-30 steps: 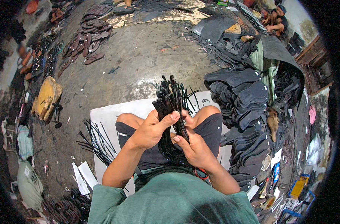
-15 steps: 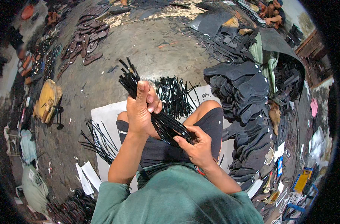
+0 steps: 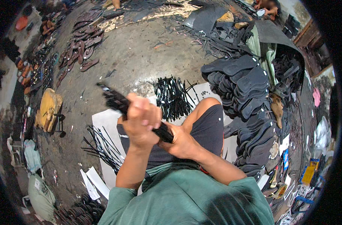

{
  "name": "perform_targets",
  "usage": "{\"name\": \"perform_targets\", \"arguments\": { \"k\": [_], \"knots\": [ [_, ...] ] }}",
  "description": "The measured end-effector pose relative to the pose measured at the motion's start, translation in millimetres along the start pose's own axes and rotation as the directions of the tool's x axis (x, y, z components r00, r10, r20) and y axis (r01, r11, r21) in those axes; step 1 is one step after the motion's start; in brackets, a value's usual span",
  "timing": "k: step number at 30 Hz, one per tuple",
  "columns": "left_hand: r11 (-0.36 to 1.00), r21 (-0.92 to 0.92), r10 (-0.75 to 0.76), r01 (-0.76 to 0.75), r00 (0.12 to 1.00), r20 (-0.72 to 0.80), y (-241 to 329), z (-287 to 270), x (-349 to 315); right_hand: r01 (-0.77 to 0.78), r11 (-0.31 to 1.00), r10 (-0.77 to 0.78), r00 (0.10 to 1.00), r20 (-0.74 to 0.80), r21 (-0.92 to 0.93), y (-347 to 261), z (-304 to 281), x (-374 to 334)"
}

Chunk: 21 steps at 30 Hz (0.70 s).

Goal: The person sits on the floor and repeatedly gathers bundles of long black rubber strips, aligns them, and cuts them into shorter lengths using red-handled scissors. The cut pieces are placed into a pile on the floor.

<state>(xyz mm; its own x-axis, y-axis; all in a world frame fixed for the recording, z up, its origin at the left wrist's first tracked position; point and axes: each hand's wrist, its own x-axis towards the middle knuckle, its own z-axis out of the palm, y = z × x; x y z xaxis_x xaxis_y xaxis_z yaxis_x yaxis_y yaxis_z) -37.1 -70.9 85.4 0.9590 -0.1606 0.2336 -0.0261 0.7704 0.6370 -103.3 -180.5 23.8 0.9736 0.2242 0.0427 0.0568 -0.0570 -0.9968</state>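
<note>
Both of my hands are wrapped round a bundle of thin black straps (image 3: 116,101), held aslant above my lap. My left hand (image 3: 141,120) grips it around the middle, its fingers slightly smeared by motion. Close below and to the right, my right hand (image 3: 181,141) is closed round the lower end. The bundle's upper end sticks out to the far left and is blurred. Beyond my hands a thick pile of short black straps (image 3: 172,98) lies at the edge of a white sheet (image 3: 103,119). Several longer black strips (image 3: 105,148) lie loose left of my knee.
Stacks of black sole-shaped pieces (image 3: 236,80) rise on the right, beside a rolled dark sheet (image 3: 278,35). Brown sandals (image 3: 81,48) lie far left. A wooden block (image 3: 49,110) stands left, and white paper strips (image 3: 92,182) lie nearer. Another person (image 3: 267,8) sits far right.
My right hand has moved left, closer to my left hand, and now wraps the bundle's lower end. The bundle's upper end has swung left and down.
</note>
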Motion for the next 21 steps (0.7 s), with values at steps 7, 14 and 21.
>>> {"name": "perform_targets", "arguments": {
  "k": [7,14,21],
  "knots": [
    [0.999,-0.037,0.002,-0.002,1.000,0.004,16.4,-17.6,-9.3,0.036,0.961,-0.027,0.999,0.037,-0.274,25.6,6.8,-4.8],
    [0.128,0.951,0.182,-0.281,0.950,0.256,41.0,-29.5,-14.5,0.136,0.478,0.106,0.972,0.211,-0.868,1.5,-61.4,8.2],
    [0.156,0.987,-0.719,-0.024,0.683,0.130,-13.2,-68.0,-26.8,0.323,0.430,-0.054,0.941,0.333,-0.843,-33.1,-71.0,23.6]
  ]
}}
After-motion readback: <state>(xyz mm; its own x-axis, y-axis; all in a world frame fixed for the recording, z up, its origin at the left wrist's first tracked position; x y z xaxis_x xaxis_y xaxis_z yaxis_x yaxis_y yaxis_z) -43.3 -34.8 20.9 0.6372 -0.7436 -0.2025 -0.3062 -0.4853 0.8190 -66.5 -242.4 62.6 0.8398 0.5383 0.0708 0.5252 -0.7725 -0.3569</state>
